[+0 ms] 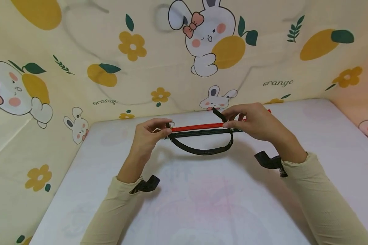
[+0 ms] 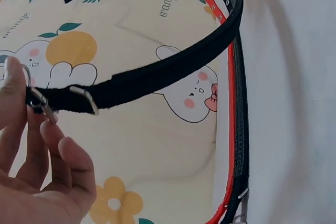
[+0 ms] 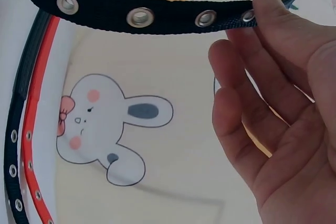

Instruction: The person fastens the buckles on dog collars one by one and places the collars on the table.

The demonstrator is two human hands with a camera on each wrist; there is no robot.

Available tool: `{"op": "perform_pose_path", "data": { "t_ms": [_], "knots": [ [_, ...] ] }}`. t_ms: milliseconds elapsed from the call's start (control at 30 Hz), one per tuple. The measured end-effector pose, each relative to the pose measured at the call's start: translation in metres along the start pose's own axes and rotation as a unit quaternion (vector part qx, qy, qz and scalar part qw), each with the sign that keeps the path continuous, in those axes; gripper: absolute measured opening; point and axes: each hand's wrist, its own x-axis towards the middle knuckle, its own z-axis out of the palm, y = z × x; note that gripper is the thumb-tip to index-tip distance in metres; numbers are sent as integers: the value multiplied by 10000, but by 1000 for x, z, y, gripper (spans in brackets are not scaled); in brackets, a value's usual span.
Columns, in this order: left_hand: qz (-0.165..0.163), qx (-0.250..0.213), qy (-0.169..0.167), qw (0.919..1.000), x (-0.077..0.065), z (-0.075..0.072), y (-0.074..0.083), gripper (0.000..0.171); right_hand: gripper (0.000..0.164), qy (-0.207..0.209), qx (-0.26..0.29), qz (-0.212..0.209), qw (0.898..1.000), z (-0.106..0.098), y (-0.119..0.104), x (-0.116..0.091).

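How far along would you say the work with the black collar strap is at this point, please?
Done: nothing fastened. In hand: left hand pinches the buckle end of the black strap; right hand pinches its eyelet end. Left: the ends remain apart; red strap lies behind.

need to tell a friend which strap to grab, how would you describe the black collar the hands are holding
Look at the far edge of the white table, by the bunny wall. Between the left hand and right hand hangs the black collar, sagging in a loop. Unlike the straight red strap lying behind it, it is lifted and curved.
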Motion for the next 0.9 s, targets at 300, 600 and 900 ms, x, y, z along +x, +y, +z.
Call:
{"op": "perform_pose_path", "data": {
  "t_ms": [300, 600, 900],
  "knots": [
    [152, 329, 68, 9993, -2, 5, 2, 27, 31, 42, 15, -343, 9994, 3, -4, 0],
    [78, 489, 117, 9987, -3, 8, 2, 30, 32, 4, -9, -261, 9997, 3, -9, 0],
    [29, 637, 146, 9979, -4, 13, 3, 30, 26, -90, 76, -281, 9995, 5, -13, -2]
  ]
}}
